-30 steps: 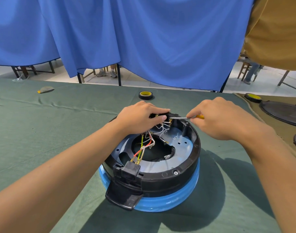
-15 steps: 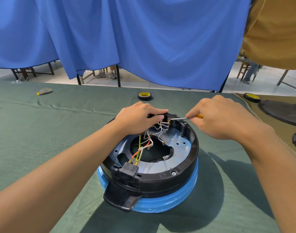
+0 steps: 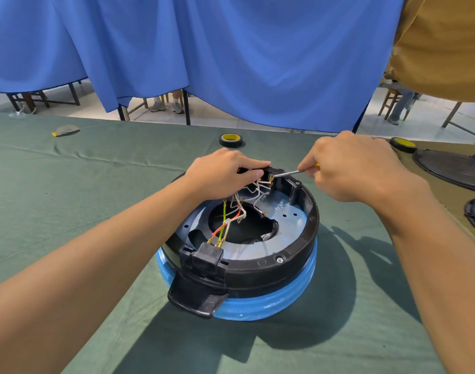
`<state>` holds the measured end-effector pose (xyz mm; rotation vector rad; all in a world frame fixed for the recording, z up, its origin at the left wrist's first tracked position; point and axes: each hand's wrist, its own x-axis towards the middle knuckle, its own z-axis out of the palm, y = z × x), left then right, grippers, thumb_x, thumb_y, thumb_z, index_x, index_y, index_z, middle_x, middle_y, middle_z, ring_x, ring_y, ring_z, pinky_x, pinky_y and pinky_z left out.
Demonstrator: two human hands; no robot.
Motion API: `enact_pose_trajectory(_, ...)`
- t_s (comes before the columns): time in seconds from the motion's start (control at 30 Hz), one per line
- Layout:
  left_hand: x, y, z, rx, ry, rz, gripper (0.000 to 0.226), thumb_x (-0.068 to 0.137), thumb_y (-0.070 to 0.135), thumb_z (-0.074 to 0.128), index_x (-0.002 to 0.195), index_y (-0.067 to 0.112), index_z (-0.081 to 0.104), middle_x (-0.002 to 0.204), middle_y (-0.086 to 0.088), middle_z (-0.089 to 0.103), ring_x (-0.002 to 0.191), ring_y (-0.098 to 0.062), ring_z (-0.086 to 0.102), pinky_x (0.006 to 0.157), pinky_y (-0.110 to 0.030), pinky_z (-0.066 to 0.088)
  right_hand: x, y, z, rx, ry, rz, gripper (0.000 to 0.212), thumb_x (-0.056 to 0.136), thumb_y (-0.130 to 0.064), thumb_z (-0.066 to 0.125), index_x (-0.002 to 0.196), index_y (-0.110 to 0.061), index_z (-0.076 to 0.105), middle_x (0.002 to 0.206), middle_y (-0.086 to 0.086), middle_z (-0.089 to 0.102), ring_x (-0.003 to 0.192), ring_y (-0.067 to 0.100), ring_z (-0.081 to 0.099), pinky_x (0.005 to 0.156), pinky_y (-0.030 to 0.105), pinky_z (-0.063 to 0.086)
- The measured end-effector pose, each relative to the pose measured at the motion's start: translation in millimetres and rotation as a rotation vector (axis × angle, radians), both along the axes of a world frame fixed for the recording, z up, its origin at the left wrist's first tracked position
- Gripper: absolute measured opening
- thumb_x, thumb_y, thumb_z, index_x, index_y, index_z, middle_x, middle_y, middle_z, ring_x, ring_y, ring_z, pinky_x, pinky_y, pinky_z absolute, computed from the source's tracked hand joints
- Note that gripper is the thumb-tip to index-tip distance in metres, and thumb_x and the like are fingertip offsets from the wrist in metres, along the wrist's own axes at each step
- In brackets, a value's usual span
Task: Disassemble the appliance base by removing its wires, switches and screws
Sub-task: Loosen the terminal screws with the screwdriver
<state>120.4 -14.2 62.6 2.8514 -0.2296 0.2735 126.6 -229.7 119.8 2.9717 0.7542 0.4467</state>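
A round appliance base [image 3: 295, 255] with a black ring over a blue body lies upside down on the green cloth. White, red and yellow-green wires [image 3: 232, 215] run from a black socket block [image 3: 205, 259] at the near rim to a black switch part at the far rim. My left hand [image 3: 225, 175] grips that switch part. My right hand [image 3: 357, 166] holds a yellow-handled screwdriver [image 3: 289, 173], whose metal tip touches the terminals beside my left fingers. A screw [image 3: 279, 259] sits in the near rim.
A black tape roll with a yellow core [image 3: 231, 140] lies behind the base. Another tape roll [image 3: 402, 144] and dark round covers [image 3: 457, 168] lie at the right. A small grey-yellow object [image 3: 65, 130] lies far left. A blue curtain [image 3: 231, 58] hangs behind the table.
Both hands stay at the far rim, with the screwdriver tip still at the terminals. The view has shifted slightly; nothing has come loose.
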Motion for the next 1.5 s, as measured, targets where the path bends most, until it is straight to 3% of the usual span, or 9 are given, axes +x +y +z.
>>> enact_pose_trajectory(0.1,-1,-1,1,-0.001,-0.007,0.001,0.034,0.099,0.054,0.036,0.131,0.060,0.045,0.124,0.015,0.060,0.118,-0.013,0.049,0.082,-0.044,0.051,8,3,3,-0.041,0.017,-0.006,0.032,0.090,-0.021,0.052,0.104,-0.045,0.066,0.084,-0.008,0.053,0.101,0.028,0.056,0.074,0.035,0.028)
enact_pose_trajectory(0.23,-1,0,1,-0.001,-0.013,-0.002,0.034,0.100,0.054,0.036,0.131,0.059,0.046,0.127,0.015,0.060,0.116,-0.014,0.051,0.080,-0.045,0.052,18,3,5,-0.027,0.067,-0.001,0.042,0.084,-0.011,0.046,0.096,-0.046,0.066,0.102,-0.009,0.067,0.101,0.027,0.056,0.081,0.042,0.029)
enact_pose_trajectory(0.43,-1,-1,2,0.010,-0.010,-0.011,0.034,0.100,0.054,0.035,0.132,0.059,0.045,0.126,0.014,0.060,0.111,-0.014,0.053,0.079,-0.046,0.053,30,3,3,0.055,0.153,-0.048,0.041,0.089,-0.008,0.050,0.080,-0.045,0.066,0.090,-0.012,0.066,0.093,0.024,0.051,0.085,0.047,0.027)
enact_pose_trajectory(0.63,-1,1,1,0.018,-0.012,-0.007,0.035,0.100,0.054,0.035,0.133,0.058,0.045,0.120,0.010,0.061,0.109,-0.014,0.053,0.077,-0.044,0.053,32,-3,0,0.131,0.277,0.023,0.036,0.092,-0.014,0.053,0.085,-0.044,0.072,0.066,-0.018,0.056,0.075,0.015,0.049,0.073,0.034,0.041)
enact_pose_trajectory(0.87,1,2,0,0.019,-0.025,-0.008,0.036,0.099,0.056,0.034,0.133,0.058,0.044,0.122,0.011,0.060,0.110,-0.011,0.051,0.072,-0.036,0.049,23,-13,1,0.085,0.189,0.036,0.025,0.092,-0.034,0.053,0.089,-0.055,0.067,0.076,-0.019,0.050,0.089,0.020,0.049,0.075,0.036,0.038)
enact_pose_trajectory(0.97,2,2,-1,0.020,-0.028,-0.011,0.036,0.099,0.056,0.035,0.133,0.058,0.045,0.122,0.010,0.060,0.108,-0.011,0.052,0.070,-0.035,0.048,19,-12,-1,0.086,0.162,0.025,0.027,0.093,-0.033,0.051,0.097,-0.054,0.067,0.096,-0.007,0.060,0.094,0.024,0.052,0.075,0.036,0.038)
enact_pose_trajectory(1.17,3,3,-2,0.012,-0.037,-0.013,0.036,0.099,0.056,0.035,0.133,0.058,0.045,0.125,0.011,0.059,0.107,-0.011,0.051,0.068,-0.032,0.046,13,-4,-4,0.040,0.062,0.010,0.041,0.093,-0.018,0.047,0.109,-0.052,0.065,0.116,-0.009,0.063,0.106,0.027,0.055,0.071,0.036,0.035)
enact_pose_trajectory(1.3,5,3,-3,0.019,-0.030,-0.014,0.036,0.099,0.056,0.035,0.133,0.059,0.043,0.127,0.011,0.057,0.110,-0.010,0.050,0.061,-0.028,0.040,13,1,-5,0.014,-0.029,0.033,0.041,0.090,-0.012,0.049,0.109,-0.045,0.065,0.108,-0.009,0.066,0.097,0.022,0.054,0.075,0.036,0.026)
enact_pose_trajectory(1.5,4,3,-2,0.022,-0.033,-0.014,0.036,0.099,0.056,0.035,0.133,0.059,0.043,0.129,0.010,0.057,0.112,-0.013,0.051,0.073,-0.037,0.050,19,3,-9,0.023,-0.075,0.060,0.048,0.087,-0.005,0.045,0.103,-0.045,0.069,0.091,-0.012,0.065,0.087,0.019,0.039,0.077,0.037,0.018)
